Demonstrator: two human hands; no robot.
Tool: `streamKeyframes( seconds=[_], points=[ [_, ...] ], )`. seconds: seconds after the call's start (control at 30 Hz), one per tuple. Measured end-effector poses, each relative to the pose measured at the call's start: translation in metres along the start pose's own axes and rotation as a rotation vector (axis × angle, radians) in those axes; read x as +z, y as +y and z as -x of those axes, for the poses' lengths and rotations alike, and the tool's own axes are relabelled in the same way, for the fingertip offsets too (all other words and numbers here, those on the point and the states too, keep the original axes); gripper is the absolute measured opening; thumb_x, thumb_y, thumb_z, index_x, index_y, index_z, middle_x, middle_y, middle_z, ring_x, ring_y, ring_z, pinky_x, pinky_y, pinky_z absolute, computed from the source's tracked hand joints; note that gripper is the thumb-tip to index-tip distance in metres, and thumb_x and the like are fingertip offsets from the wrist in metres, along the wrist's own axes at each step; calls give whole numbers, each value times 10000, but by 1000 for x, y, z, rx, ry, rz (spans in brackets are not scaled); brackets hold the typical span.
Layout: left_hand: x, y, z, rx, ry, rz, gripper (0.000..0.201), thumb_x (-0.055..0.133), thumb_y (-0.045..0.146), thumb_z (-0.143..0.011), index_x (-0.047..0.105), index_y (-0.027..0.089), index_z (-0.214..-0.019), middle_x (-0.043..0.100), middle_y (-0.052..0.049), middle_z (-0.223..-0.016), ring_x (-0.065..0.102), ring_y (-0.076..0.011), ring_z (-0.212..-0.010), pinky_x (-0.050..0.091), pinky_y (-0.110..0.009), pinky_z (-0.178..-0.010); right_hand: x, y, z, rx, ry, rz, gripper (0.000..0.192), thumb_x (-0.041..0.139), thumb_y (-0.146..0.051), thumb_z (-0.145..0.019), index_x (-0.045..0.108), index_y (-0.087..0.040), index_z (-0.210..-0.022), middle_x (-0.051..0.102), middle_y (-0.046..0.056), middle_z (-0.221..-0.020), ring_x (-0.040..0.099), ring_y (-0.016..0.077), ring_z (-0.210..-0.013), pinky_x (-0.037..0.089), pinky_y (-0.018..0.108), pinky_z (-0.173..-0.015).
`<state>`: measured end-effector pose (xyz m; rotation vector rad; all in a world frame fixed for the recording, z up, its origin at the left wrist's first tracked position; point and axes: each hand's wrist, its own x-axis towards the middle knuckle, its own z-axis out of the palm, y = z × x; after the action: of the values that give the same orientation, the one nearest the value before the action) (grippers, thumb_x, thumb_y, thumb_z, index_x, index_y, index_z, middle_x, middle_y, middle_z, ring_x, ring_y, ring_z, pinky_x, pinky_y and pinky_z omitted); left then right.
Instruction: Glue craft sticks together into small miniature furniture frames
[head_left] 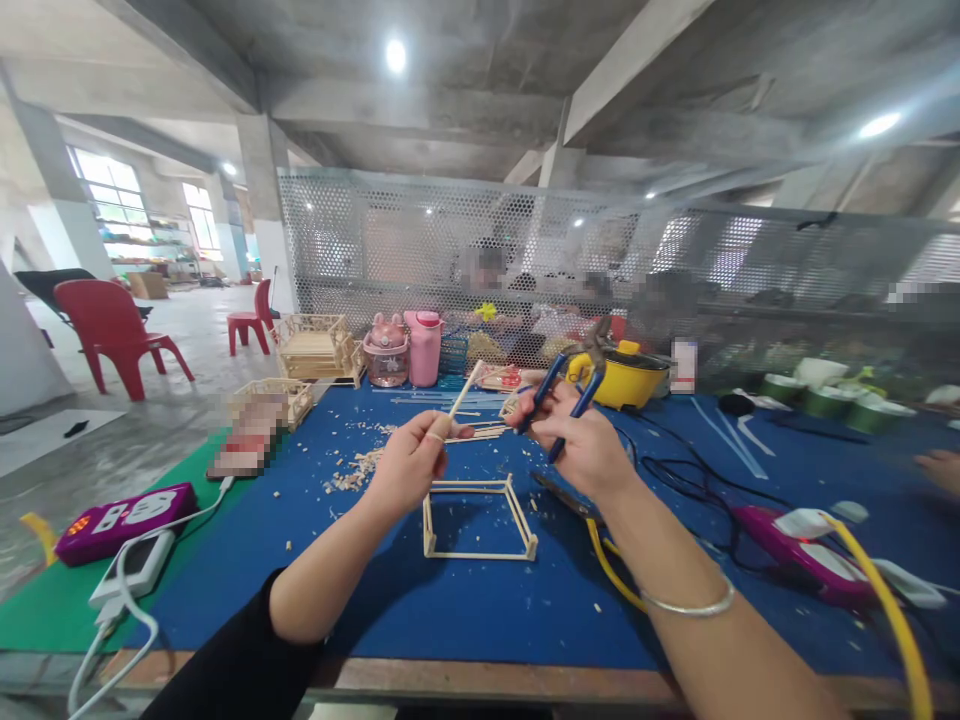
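Head view: the left hand (409, 462) is pinched shut on a thin wooden stick (465, 390), which slants up and to the right from between thumb and forefinger. Just beside it, the right hand (581, 440) is wrapped around the blue handles of a pair of cutters (574, 385), fingers closed on them; the tool's head points up and away, and I cannot tell whether its blades are open. Stick and cutters are near each other but not touching.

Judging by this, the step in hand is trimming the stick to length, with the cut not yet made. The next move would call for bringing the stick's end squarely between the blades and holding it steady while the handles are squeezed (a thin stick could splinter or fly off if held loosely).

Below the hands, on the blue mat (465, 610), stands a small open frame (480, 515) of the same sticks, rectangular and unfinished on top. Wood chips (356, 470) lie scattered to its left. Farther back are finished stick crates (319, 345), a pink bottle (424, 345) and a yellow pot (626, 375). A purple power strip (124, 520) sits at the left edge, and a red chair (112, 325) stands on the floor beyond.
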<state>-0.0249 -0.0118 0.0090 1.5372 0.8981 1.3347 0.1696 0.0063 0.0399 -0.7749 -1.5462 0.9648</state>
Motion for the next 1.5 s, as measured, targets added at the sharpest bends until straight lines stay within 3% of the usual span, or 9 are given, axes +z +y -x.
streamKeyframes(
  seconds=[0.1, 0.2, 0.27, 0.77, 1.07, 1.27, 1.4, 1.5],
  points=[
    [-4, -5, -4, 61, 66, -78, 360, 412, 476, -858, 550, 165, -741, 565, 9, -665, 313, -59, -440, 254, -200, -418, -14, 1, 1, 66, -21, 607, 685, 459, -60, -610, 460, -237, -1272, 624, 56, -1092, 557, 235, -1064, 384, 456, -985],
    [-3, -8, -4, 79, 81, -109, 355, 409, 462, -865, 547, 170, -717, 532, 22, -632, 333, -66, -463, 274, -194, -438, -10, 1, 12, 98, -223, 910, 750, 416, -12, -595, 451, -203, -1320, 479, 79, -1365, 403, 243, -1276, 287, 444, -1074],
    [-1, -9, -3, 77, 78, -128, 350, 412, 461, -864, 554, 172, -728, 530, 22, -623, 352, -71, -473, 285, -196, -447, -2, 0, 20, 82, -289, 941, 756, 403, -11, -600, 442, -187, -1334, 436, 78, -1405, 376, 236, -1303, 281, 443, -1084],
    [-2, -8, -1, 124, 126, -225, 340, 390, 441, -888, 564, 180, -758, 506, 39, -610, 381, -81, -492, 321, -211, -507, 5, -1, 26, 72, -272, 941, 774, 384, -30, -599, 400, -158, -1363, 417, 84, -1416, 355, 212, -1317, 253, 441, -1102],
    [1, -5, 4, 187, 99, -350, 333, 376, 351, -899, 482, 183, -631, 507, 27, -598, 449, -109, -589, 336, -226, -594, 13, -4, 28, 36, -284, 984, 757, 380, 2, -604, 408, -151, -1345, 432, 90, -1402, 360, 212, -1309, 271, 410, -1088],
    [3, -8, 4, 147, 81, -346, 353, 356, 389, -899, 493, 180, -650, 518, 25, -599, 443, -108, -586, 333, -224, -592, 17, -5, 27, 95, -270, 938, 485, 439, -48, -664, 564, -176, -1114, 643, 75, -1108, 575, 220, -1016, 424, 322, -875],
    [6, -13, 3, 65, 45, -351, 393, 366, 498, -867, 535, 177, -716, 441, 43, -548, 380, -106, -523, 284, -225, -511, 15, -1, 24, 120, -335, 1006, 340, 445, -70, -684, 582, -158, -982, 670, 69, -943, 596, 196, -838, 419, 270, -714],
    [6, -14, 2, -1, 59, -448, 502, 298, 535, -871, 540, 170, -626, 422, 30, -506, 371, -112, -497, 261, -238, -499, 19, 5, 23, 68, -302, 1138, 304, 449, -57, -677, 561, -163, -939, 661, 69, -876, 593, 194, -784, 390, 259, -649]
  ],
)
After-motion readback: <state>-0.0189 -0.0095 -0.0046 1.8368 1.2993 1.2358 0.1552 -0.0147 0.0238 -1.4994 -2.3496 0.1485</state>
